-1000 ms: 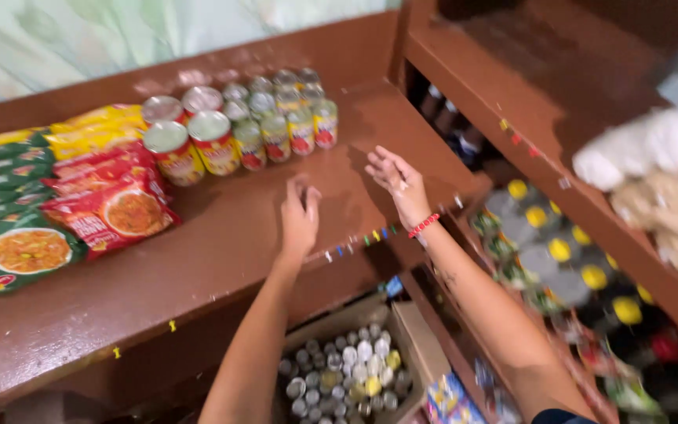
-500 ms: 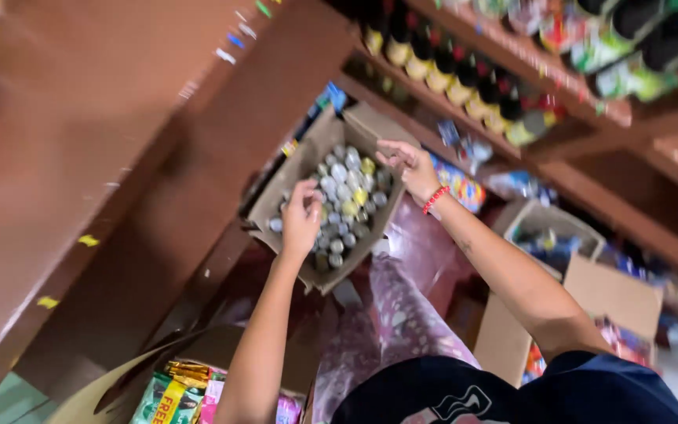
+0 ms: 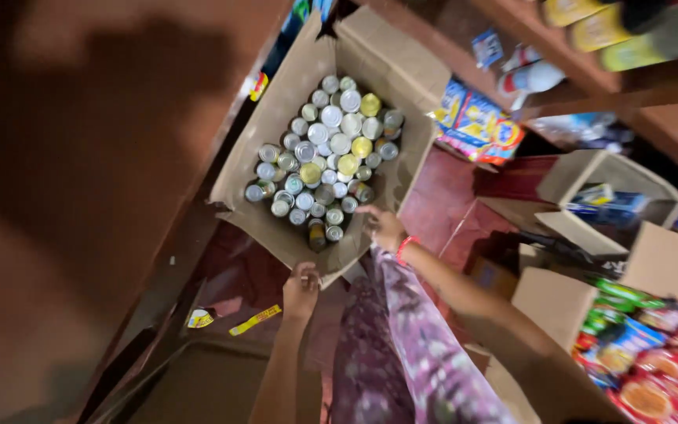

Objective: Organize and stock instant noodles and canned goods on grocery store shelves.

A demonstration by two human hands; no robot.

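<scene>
The open cardboard box point(image 3: 276, 102) stands on the floor below the shelf, packed with upright cans point(image 3: 325, 153). The right hand point(image 3: 384, 228) is stretched over the box's near edge, fingers slightly apart and empty. The left hand point(image 3: 301, 289) is held nearer, fingers curled; whether anything is gripped cannot be told. A can at the near edge is best grasped from above, around its rim.

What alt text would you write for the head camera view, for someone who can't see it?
Seen from above, a person's right hand and left hand reach toward an open cardboard box packed with upright tin cans, beside brown wooden shelves and boxes of packaged snacks.
</scene>
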